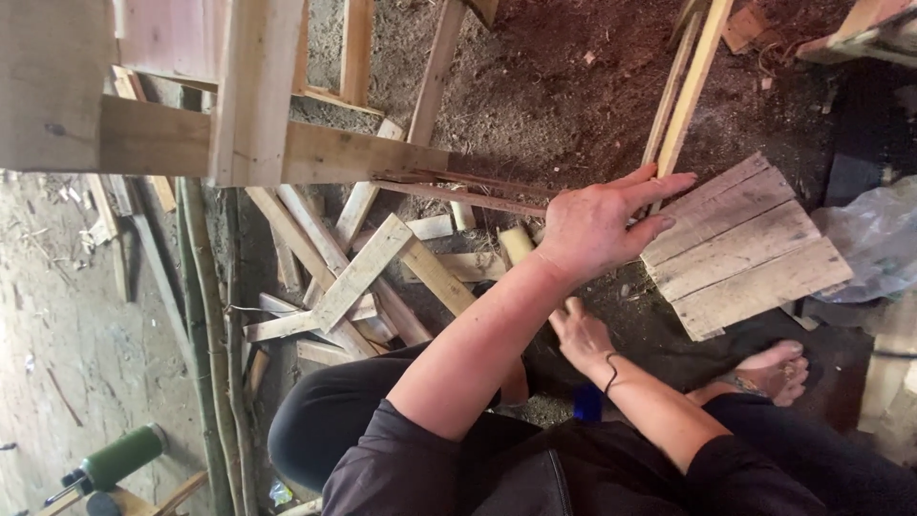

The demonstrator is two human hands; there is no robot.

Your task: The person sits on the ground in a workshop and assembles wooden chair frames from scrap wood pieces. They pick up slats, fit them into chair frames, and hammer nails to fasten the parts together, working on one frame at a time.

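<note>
My left hand [607, 225] is stretched out flat with fingers together and holds nothing. Its fingertips reach the edge of a small panel of nailed planks [745, 248] and the foot of two thin slats [680, 105] that lean away over the dirt. Lower down, my right hand [578, 334], with a dark band on its wrist, is near the ground beside my left forearm. Its fingers are hidden, so I cannot tell whether it grips anything. A small blue object [587, 401] lies just below it.
A heap of short wood offcuts [358, 272] lies left of my arms under a rough timber frame [248, 143]. Long green poles [205, 334] run along the ground at left. A green bottle [119, 459], a clear plastic sheet [874, 244] and my bare foot [774, 368] are nearby.
</note>
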